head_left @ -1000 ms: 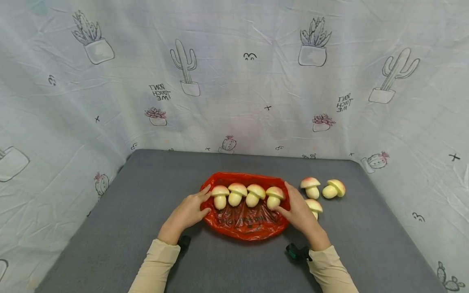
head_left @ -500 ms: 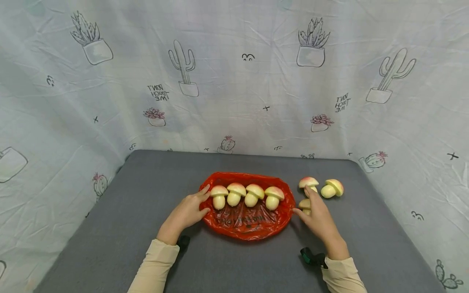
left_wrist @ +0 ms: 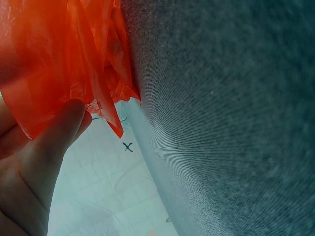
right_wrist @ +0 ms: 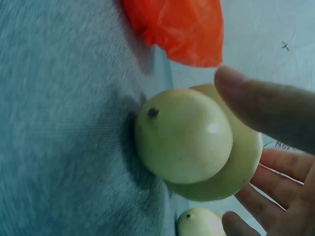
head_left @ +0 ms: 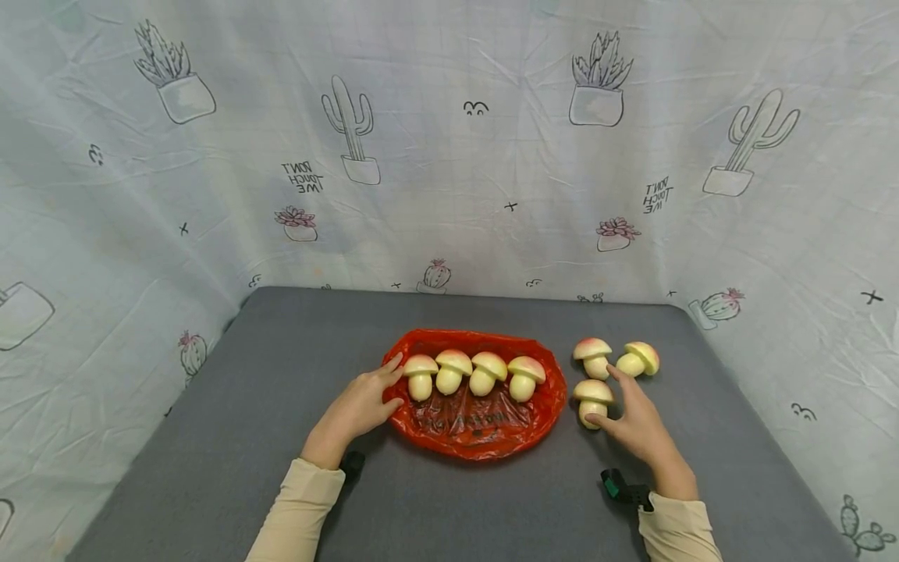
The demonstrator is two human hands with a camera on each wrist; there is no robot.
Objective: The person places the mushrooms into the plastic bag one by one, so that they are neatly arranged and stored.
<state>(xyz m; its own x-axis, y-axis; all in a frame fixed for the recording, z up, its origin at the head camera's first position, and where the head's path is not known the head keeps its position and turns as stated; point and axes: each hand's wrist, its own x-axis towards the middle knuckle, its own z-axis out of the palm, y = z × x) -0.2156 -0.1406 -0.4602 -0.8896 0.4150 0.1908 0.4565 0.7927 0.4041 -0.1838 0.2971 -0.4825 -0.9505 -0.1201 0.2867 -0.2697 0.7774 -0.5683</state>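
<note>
A red plastic bag (head_left: 485,449), rolled down into an open bowl shape, stands mid-table with several toy mushrooms (head_left: 485,382) in a row inside. My left hand (head_left: 358,406) holds its left rim; in the left wrist view the thumb (left_wrist: 64,123) lies against the red plastic, fingers partly hidden behind it. Right of the bag, my right hand (head_left: 642,421) reaches round a toy mushroom (head_left: 593,394) with pale stem and yellowish cap. Its thumb is near the stem, fingers spread on the far side. In the right wrist view, this mushroom (right_wrist: 182,137) sits between thumb and fingers.
Two more toy mushrooms lie behind the right hand, one upright (head_left: 592,357) and one tilted (head_left: 637,359). The grey table (head_left: 449,515) backs onto a white cactus-print curtain (head_left: 435,179). Dark wrist cameras (head_left: 621,488) sit below the hands.
My right hand has left the bag's right rim and moved right to the nearest loose mushroom, which now shows fully from the head. The left hand has stayed at the bag.
</note>
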